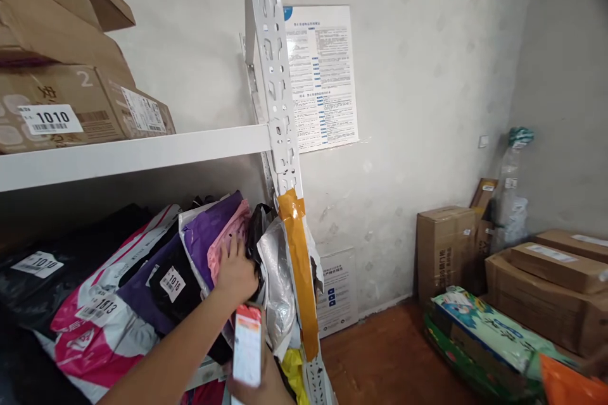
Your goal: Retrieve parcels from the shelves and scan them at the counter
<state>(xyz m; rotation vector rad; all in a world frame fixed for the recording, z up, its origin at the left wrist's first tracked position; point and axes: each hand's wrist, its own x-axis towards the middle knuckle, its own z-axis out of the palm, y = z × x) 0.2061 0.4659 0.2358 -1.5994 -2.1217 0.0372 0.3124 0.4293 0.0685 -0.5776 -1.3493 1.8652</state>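
My left hand [236, 272] reaches in among the packed mailer bags on the lower shelf. Its fingers are spread and lie against a pink bag [221, 243], in front of a purple bag [209, 224]. Just below, my right hand [270, 383] holds a smartphone [247, 348] upright with its screen lit; the text is too small to read. Left of my hand sit a black bag labelled 1016 [164, 297] and a pink-and-white bag labelled 1013 [80, 348]. A silvery bag [280, 291] leans by the shelf post.
The white metal shelf post [272, 76] has orange tape [299, 266] around it. Cardboard boxes [52, 92] rest on the upper shelf [142, 153]. At right, cartons [446, 256] and a green-and-white package [494, 329] lie on the brown floor [375, 361].
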